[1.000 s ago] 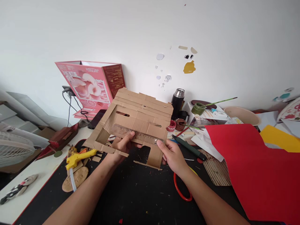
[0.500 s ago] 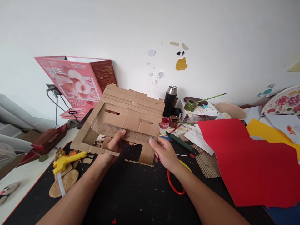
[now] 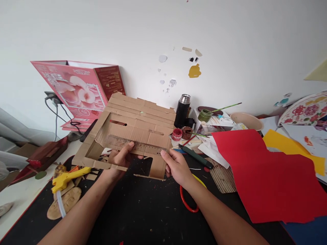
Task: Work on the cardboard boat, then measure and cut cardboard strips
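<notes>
head view: left hand (image 3: 119,157) and right hand (image 3: 178,167) clamped on cut cardboard (image 3: 136,127) and clear ruler (image 3: 143,147), raised above the surface (image 3: 153,214).
thumbs press the ruler just above a notch in the cardboard's lower edge; an opening sits inside its left edge. the speckled dark surface stretches between the forearms (image 3: 88,202), with a yellow glue gun (image 3: 66,177) to the left, red-and-yellow handles (image 3: 186,204) beside the right forearm, and red paper (image 3: 268,180) farther right.
</notes>
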`<state>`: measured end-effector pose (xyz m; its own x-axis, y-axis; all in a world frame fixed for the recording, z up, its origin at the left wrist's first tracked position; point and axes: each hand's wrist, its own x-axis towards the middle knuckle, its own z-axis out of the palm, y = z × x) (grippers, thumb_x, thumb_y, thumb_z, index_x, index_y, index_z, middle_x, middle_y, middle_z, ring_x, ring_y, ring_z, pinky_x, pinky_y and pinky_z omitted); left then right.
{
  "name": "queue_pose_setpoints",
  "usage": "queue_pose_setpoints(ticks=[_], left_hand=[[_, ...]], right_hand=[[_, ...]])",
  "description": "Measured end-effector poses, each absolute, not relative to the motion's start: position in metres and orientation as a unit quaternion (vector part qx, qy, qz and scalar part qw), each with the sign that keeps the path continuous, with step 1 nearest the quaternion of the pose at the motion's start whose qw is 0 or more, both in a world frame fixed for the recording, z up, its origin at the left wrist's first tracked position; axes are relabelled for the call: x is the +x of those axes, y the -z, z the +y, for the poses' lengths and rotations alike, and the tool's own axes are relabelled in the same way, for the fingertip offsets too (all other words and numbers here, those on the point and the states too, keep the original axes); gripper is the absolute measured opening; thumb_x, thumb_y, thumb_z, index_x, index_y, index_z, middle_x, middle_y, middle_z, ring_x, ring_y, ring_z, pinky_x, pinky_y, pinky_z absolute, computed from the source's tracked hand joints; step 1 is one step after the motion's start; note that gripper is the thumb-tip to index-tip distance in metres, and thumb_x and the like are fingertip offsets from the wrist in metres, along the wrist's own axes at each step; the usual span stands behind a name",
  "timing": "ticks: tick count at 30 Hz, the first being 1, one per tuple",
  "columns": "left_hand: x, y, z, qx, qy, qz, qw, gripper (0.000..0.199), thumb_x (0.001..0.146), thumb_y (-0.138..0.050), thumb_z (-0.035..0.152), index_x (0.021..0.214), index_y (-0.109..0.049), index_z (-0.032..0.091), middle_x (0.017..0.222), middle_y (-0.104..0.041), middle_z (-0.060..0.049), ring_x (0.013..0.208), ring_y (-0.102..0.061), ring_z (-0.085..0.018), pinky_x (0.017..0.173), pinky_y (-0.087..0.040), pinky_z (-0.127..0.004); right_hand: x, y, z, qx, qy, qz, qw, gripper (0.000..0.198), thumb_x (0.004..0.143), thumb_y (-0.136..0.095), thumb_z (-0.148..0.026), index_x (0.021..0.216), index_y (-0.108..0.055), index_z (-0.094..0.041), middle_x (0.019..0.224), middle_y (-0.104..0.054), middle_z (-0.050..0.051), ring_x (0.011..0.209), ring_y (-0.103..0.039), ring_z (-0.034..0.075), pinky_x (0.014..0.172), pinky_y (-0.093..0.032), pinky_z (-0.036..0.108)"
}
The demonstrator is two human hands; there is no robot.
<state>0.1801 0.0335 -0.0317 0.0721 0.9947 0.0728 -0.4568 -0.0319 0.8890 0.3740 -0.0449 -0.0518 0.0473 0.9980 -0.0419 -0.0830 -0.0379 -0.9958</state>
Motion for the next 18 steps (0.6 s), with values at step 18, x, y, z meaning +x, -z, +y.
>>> queue_pose_setpoints(ticks=[18], left_hand=[[0.1789,0.0363,0.0373,0.409,-0.586,0.329,0.617,0.034,0.072,-0.091,0.037,0.093,-0.076,0.015,0.092,-0.079,-0.006,0.064,-0.072,-0.019,0.047,-0.062,-0.025]], right_hand=[[0.371,0.0502,-0.0435,-0.495,-0.534,-0.439,0.527,0.066,0.081,-0.065,-0.089,0.077,-0.05,-0.025,0.044,-0.044,-0.011,0.035,-0.041,0.009,0.037,-0.033,0.021]])
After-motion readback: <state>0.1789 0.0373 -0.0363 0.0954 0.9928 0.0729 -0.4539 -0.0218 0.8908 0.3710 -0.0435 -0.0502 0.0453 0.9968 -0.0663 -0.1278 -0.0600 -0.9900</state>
